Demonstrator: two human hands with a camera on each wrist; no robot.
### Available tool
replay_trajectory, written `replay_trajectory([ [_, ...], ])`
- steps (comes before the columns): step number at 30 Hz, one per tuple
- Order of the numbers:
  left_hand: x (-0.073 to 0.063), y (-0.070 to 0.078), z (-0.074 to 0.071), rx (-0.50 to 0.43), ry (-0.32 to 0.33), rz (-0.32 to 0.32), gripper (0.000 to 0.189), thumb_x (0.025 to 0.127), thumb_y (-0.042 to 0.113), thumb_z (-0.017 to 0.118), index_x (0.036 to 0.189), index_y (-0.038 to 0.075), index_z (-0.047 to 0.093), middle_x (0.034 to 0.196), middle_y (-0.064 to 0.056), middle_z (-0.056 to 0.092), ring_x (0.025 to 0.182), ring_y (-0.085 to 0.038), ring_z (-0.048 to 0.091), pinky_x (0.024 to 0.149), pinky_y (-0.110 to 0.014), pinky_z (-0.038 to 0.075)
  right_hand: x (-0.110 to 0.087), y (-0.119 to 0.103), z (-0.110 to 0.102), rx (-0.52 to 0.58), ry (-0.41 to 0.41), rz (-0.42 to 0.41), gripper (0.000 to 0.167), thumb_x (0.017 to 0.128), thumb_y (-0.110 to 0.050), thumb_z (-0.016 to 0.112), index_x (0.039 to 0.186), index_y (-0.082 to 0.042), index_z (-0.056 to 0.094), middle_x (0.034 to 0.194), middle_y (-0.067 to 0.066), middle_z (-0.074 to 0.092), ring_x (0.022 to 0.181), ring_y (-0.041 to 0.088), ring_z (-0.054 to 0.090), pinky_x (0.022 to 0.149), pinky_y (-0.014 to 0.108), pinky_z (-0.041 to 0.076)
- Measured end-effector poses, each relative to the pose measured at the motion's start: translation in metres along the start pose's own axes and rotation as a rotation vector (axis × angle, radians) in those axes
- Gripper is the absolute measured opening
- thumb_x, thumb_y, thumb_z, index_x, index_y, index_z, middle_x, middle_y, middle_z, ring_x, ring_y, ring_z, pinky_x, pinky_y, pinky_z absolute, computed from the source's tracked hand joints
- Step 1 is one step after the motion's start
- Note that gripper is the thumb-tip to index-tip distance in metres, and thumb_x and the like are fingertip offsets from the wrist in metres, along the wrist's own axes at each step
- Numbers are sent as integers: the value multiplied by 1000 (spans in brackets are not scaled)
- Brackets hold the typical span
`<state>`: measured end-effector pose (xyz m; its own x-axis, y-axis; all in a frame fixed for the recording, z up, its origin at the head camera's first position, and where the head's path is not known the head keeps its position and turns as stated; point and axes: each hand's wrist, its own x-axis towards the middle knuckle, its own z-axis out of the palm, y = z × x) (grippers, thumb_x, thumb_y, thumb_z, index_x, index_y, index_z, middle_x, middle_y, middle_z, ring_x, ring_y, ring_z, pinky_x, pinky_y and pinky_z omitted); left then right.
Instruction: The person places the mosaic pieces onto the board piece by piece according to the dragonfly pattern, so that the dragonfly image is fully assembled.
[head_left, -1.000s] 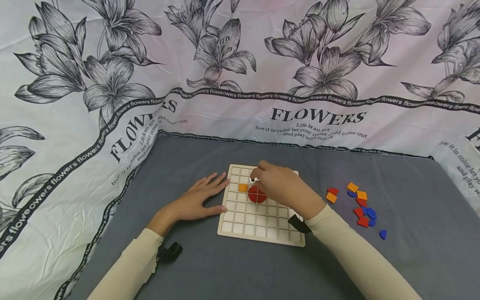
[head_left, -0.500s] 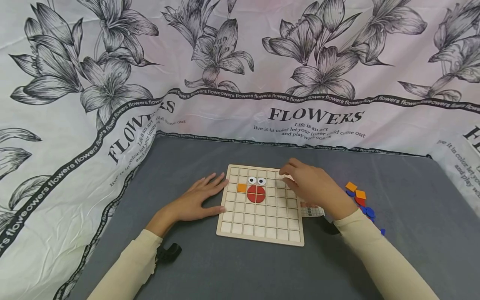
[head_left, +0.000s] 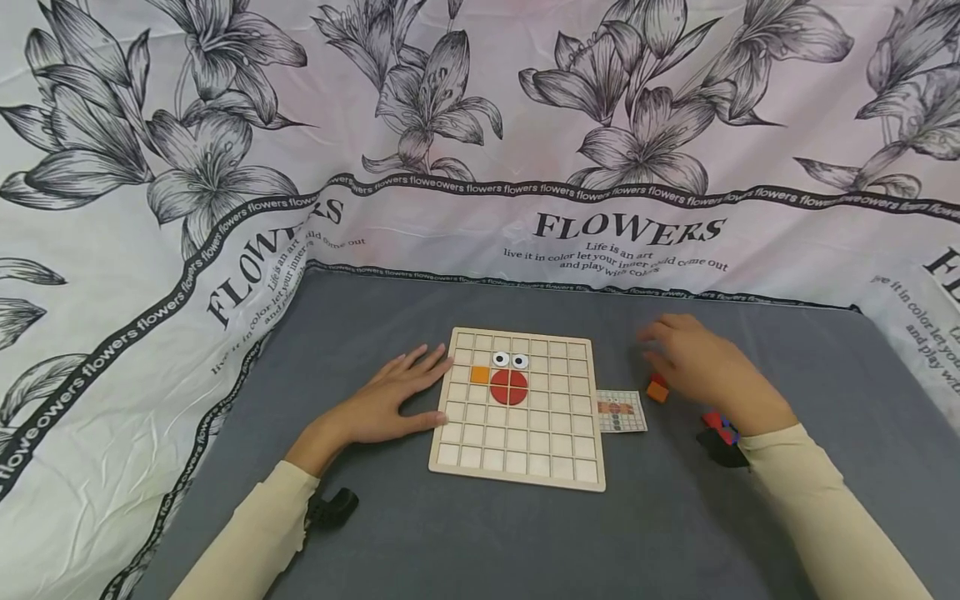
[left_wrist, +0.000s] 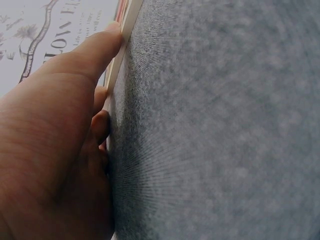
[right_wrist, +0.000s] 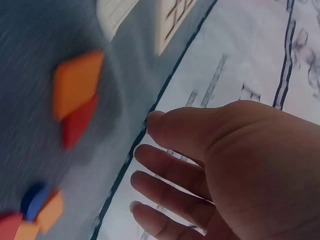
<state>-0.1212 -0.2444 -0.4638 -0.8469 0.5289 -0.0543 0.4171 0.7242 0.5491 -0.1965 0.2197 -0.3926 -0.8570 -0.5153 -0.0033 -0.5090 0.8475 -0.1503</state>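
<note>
My left hand [head_left: 386,400] rests with spread fingers at the left edge of a wooden grid board [head_left: 558,408]; thumb and fingertips touch its rim. On the board, two white eye pieces [head_left: 500,359] sit above a red disc [head_left: 509,387] made of quarter pieces, beside an orange square [head_left: 480,375]. My right hand [head_left: 708,371], slightly blurred, hovers right of the board with loosely bent fingers and holds nothing. Just below its fingers lie a loose orange square [right_wrist: 77,85] and a red quarter piece [right_wrist: 80,122], partly covered by the square.
A printed pattern card [head_left: 622,412] lies against the board's right edge. More loose red, orange and blue pieces [right_wrist: 35,200] lie under my right hand and wrist, partly hidden in the head view. A flower-print cloth [head_left: 630,233] stands behind the grey tabletop [head_left: 517,542].
My right hand has let go of the eye piece on the board and moved right, past the card, to above the loose pieces. My left hand stays at the board's edge.
</note>
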Motion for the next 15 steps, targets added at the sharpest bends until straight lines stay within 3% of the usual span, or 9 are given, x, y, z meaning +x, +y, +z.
replay_trajectory([
  [10, -1, 1, -1, 5, -4, -6, 88, 101, 61, 64, 171, 28, 22, 177, 3, 11, 164, -28, 3, 129, -57, 5, -23, 41, -4, 21, -119, 136, 41, 105, -17, 68, 142, 0, 62, 146, 29, 52, 132, 52, 51, 97, 70, 47],
  [15, -1, 2, -1, 3, -6, -7, 87, 102, 62, 63, 171, 28, 21, 177, 4, 11, 164, -28, 3, 129, -57, 4, -36, 57, -4, 31, -137, 144, 36, 102, -12, 69, 135, 3, 66, 138, 31, 56, 112, 47, 63, 85, 63, 53],
])
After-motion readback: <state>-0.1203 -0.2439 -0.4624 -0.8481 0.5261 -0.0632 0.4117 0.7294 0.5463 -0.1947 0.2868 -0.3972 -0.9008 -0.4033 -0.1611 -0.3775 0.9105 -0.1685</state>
